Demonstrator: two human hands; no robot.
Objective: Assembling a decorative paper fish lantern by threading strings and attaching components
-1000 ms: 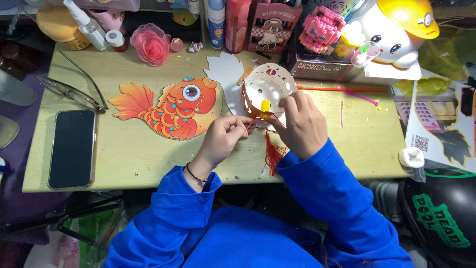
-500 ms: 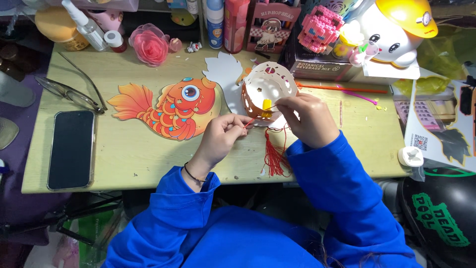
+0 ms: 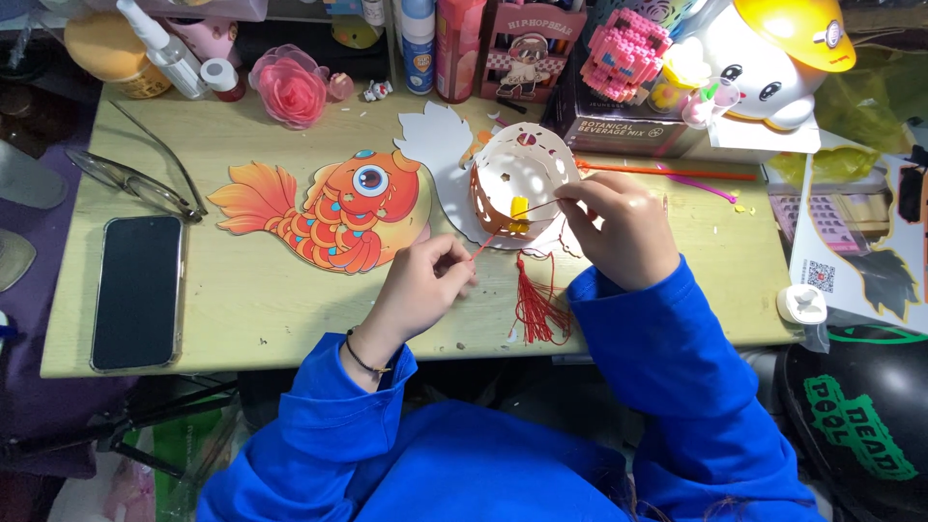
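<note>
Cluttered with craft pieces, the bench [image 3: 242, 319] carries a paper lantern [image 3: 517, 184] steadied by the right hand [image 3: 619, 227]. A red string [image 3: 493, 232] is pinched by the left hand [image 3: 425, 290], just beside a paper fish [image 3: 329, 213]. Gentle, even tension is advisable.

A pale wooden desk [image 3: 242, 309] fills most of the view, its surface evenly and brightly lit, with small paper scraps scattered over it. Its far edge is crowded with bottles, a pink fabric rose [image 3: 290, 92], a pink block figure [image 3: 623, 53] and a white cartoon lamp with a yellow cap [image 3: 773, 58]. A dark phone [image 3: 135, 290] and a pair of glasses [image 3: 135, 179] lie at the left. Below the desk's near edge the space is dark and cluttered.
</note>
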